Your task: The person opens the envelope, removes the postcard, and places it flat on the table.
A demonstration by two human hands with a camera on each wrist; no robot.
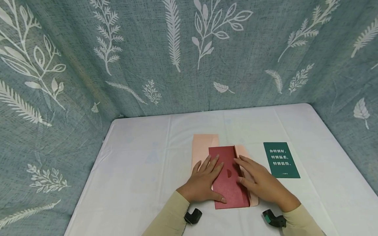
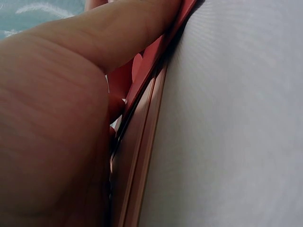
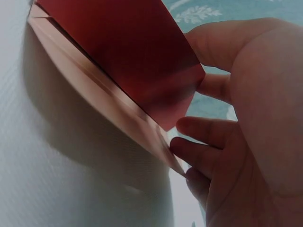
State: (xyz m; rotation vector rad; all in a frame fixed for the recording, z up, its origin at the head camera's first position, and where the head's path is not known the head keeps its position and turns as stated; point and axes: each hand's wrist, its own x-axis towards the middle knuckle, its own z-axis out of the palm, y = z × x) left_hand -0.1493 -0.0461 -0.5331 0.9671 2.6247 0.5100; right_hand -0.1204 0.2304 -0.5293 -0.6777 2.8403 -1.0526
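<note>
Pressing on the red envelope [image 1: 228, 190], atop pink ones [image 1: 202, 146] and well short of the tabletop's [image 1: 136, 170] far edge, the left hand [image 1: 203, 182] spreads its fingers while the right hand [image 1: 261, 179], thumb and fingers apart, touches the red flap [image 3: 137, 61], apparently a folding step that next calls for light, even pressure.

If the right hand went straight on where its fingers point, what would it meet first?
Most likely the red envelope, whose edge is at the right hand; farther along lies the left hand, though heights are unclear.
</note>
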